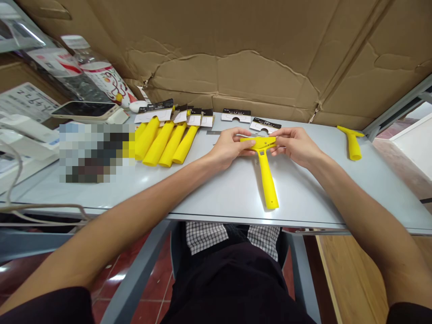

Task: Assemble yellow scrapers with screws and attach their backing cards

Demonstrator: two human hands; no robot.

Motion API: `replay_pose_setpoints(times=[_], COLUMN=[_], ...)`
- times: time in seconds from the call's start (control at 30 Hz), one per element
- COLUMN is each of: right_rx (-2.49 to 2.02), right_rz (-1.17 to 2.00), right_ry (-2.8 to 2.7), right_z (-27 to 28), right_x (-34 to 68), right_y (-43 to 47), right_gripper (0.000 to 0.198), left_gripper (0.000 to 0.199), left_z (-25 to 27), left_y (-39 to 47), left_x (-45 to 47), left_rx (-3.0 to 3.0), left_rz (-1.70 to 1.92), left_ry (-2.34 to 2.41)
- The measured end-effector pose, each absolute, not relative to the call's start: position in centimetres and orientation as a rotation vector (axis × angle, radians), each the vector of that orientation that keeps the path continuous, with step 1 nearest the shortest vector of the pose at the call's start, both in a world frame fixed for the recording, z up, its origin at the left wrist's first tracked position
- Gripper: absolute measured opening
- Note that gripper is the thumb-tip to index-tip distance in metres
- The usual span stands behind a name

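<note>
A yellow scraper (267, 180) with a T-shaped head is held over the table, its handle pointing toward me. My left hand (230, 146) grips the left end of the head, thumb on top. At the head's right end, my right hand (294, 145) pinches with its fingertips. A slot shows along the right part of the head. Just behind my hands lie two black-and-white cards (235, 115) with a notch cut in each. A few tiny metal bits lie around the head, too small to name.
Several yellow scrapers (167, 141) with cards on them lie in a row at left. Another yellow scraper (353, 145) lies far right. A phone (86, 110), a bottle (104, 76) and a cable (43, 206) occupy the left side. Cardboard (236, 40) walls the back.
</note>
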State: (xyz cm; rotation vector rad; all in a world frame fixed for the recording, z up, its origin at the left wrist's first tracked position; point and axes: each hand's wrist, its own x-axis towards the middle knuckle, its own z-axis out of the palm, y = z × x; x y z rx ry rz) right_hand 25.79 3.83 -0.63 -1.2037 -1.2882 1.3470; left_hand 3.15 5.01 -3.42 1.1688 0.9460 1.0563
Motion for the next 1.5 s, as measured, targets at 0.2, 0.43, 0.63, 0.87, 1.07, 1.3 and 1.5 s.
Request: replay_pose_setpoints(times=[0.2,0.43,0.63,0.87,1.07,1.3,1.5], right_rx=[-1.204,-1.184,-1.187,-1.207,-1.211,-1.191,-1.197], right_rz=[1.384,1.424,1.417,1.392,1.375,1.377,1.376], right_ry=[-1.275,-1.252,-1.247,-1.255,-1.227,-1.249,-1.251], right_z=[-0.6,-0.1,-0.1,-0.3,0.0,0.0,0.1], right_x=[25.9,25.7,25.5,25.7,26.0,25.9,25.8], right_y=[3.8,3.7,3.5,3.7,3.7,3.6,3.6], right_gripper=[0.01,0.003,0.007,0.016,0.018,0.022,0.021], left_gripper=[0.033,0.032,0.037,0.022,0.007,0.016,0.014], left_z=[-3.9,-3.4,-3.3,-3.1,-1.5,-0.8,-0.4], left_y=[5.3,4.9,4.6,4.9,4.6,4.3,4.3], left_x=[2.9,3.2,3.2,3.2,2.8,2.6,2.4], left_rx=[1.194,1.151,1.158,1.132,1.054,1.019,1.046], left_rz=[1.077,1.107,1.105,1.045,0.901,0.928,0.918], left_ry=[0.95,0.987,1.013,0.997,0.97,0.987,0.974])
